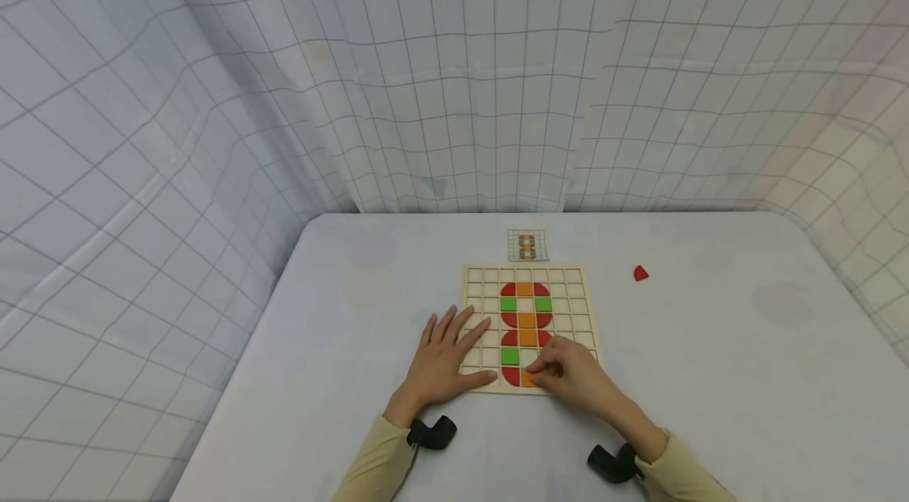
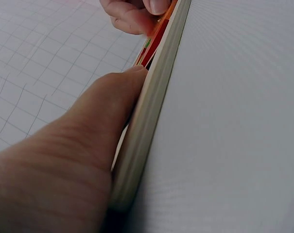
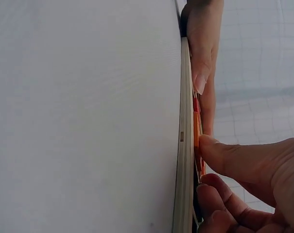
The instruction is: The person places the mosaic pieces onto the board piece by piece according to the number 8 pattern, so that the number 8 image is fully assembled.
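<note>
A wooden grid board point(image 1: 484, 385) lies on the table, filled in its middle columns with red quarter-round, orange square and green square tiles. My left hand point(image 1: 446, 360) rests on its left side with fingers spread; the thumb point(image 2: 110, 94) lies along the near edge. At the near row, my right hand point(image 1: 571, 377) has its thumb and fingertips at an orange square tile point(image 1: 527, 379), pinching it at board level. Close beside it is a red quarter-round tile point(image 1: 510, 376). In the right wrist view the thumb point(image 3: 224, 155) touches the orange tile, and the other fingers are curled.
Beyond the board's far edge lies a small pattern card point(image 1: 527, 245) printed with a similar figure. One loose red quarter-round tile point(image 1: 641, 273) sits to the right on the white table point(image 1: 710, 360). Gridded white curtains point(image 1: 469, 91) surround the table's back and sides.
</note>
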The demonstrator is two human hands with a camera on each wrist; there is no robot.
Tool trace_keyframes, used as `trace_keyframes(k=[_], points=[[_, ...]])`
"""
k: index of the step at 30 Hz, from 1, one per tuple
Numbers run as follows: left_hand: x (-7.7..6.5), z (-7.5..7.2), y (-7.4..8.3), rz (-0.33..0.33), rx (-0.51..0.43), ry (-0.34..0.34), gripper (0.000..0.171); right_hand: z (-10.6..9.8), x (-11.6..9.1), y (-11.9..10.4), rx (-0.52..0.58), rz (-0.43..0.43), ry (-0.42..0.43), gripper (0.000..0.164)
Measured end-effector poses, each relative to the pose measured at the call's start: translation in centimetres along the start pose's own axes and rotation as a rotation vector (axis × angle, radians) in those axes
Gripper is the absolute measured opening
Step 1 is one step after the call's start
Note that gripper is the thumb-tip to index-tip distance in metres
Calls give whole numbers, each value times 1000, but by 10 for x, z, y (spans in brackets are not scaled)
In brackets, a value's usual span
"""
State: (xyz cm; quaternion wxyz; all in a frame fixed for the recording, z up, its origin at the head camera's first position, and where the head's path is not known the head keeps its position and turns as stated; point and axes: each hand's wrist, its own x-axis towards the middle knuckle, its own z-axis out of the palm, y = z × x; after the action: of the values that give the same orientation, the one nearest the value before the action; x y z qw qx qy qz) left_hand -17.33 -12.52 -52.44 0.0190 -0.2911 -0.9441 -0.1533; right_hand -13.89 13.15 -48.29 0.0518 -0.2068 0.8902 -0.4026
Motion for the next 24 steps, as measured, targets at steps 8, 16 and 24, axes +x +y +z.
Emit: trace_keyframes(k=[8,16,24], points=[[-1,-1,0,7,-9,10,81,1,0,-1,-46,19,-28,8],[-3,0,-2,9,-17,27,81,-9,-4,7,10,-44,-89,13],[-2,0,0,16,-18,25,81,-50,2,36,-14,-68,125,14]])
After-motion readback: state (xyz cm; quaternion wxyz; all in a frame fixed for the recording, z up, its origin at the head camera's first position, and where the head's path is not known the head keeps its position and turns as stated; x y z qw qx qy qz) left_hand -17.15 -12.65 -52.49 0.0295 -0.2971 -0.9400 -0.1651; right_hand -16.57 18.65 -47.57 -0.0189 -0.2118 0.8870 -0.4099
